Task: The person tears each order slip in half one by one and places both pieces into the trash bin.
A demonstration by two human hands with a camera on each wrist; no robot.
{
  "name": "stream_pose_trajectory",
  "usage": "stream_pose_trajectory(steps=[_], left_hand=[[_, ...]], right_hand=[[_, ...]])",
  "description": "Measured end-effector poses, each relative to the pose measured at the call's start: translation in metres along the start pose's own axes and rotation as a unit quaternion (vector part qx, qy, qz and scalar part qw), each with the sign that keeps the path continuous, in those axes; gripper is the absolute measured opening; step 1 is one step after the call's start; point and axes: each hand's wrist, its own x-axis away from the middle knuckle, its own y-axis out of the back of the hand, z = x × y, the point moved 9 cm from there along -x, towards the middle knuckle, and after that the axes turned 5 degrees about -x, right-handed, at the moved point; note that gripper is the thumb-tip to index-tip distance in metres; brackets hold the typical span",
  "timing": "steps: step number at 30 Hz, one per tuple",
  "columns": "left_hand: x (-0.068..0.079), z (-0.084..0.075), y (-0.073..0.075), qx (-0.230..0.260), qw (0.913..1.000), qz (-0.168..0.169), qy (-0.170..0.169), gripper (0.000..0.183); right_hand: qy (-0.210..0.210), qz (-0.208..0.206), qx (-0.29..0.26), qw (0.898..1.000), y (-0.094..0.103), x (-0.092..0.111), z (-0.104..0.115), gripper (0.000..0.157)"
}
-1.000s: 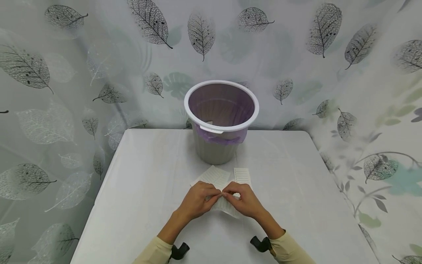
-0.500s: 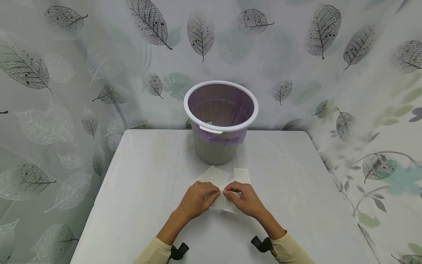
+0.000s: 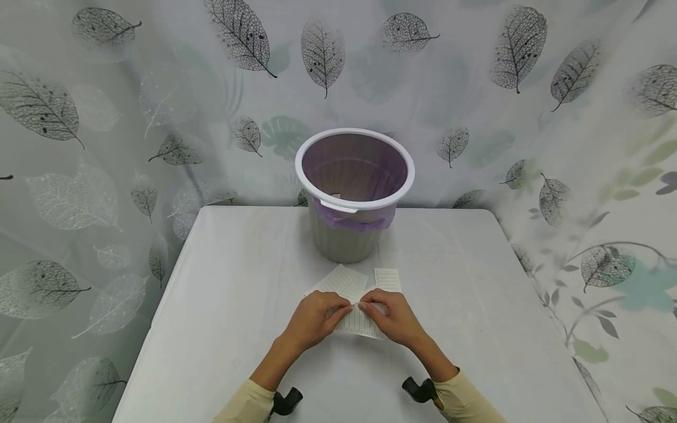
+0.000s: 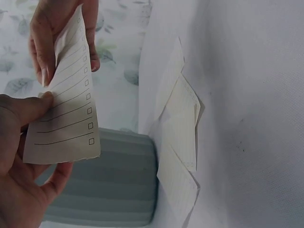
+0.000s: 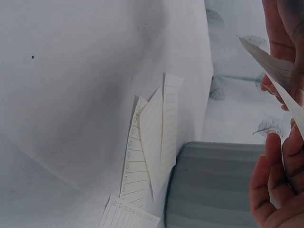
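Observation:
A sheet of lined checklist paper [image 3: 359,324], with a row of small printed boxes along one side, is held up off the table between both hands. My left hand [image 3: 313,318] pinches its upper edge between thumb and fingers. Close beside it, my right hand [image 3: 394,317] pinches the same edge, the fingertips only a small gap apart. In the left wrist view the held sheet [image 4: 66,104] shows its printed face, slightly bent. Below the hands, several similar paper pieces [image 5: 153,137] lie on the white table, partly overlapping. The hands hide part of them in the head view.
A grey-green bin [image 3: 344,241] with a white rim and purple liner stands at the table's back middle, just beyond the papers. A small pale piece [image 3: 336,195] shows inside it. The white-covered table [image 3: 243,252] meets a leaf-patterned curtain behind and at the sides.
The fingertips of my two hands, nearly meeting one second ago, have drawn slightly apart. The held sheet hangs a little flatter and higher. The bin and the lying papers have not moved.

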Motion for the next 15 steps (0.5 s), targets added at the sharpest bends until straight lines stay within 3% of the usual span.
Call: stream_pose_trajectory(steps=[15], left_hand=[[-0.0011, -0.0047, 0.0024, -0.004, 0.9998, -0.016, -0.010, 0.003]], right_hand=[[-0.019, -0.016, 0.001, 1.000, 0.0021, -0.0006, 0.0012, 0.007]])
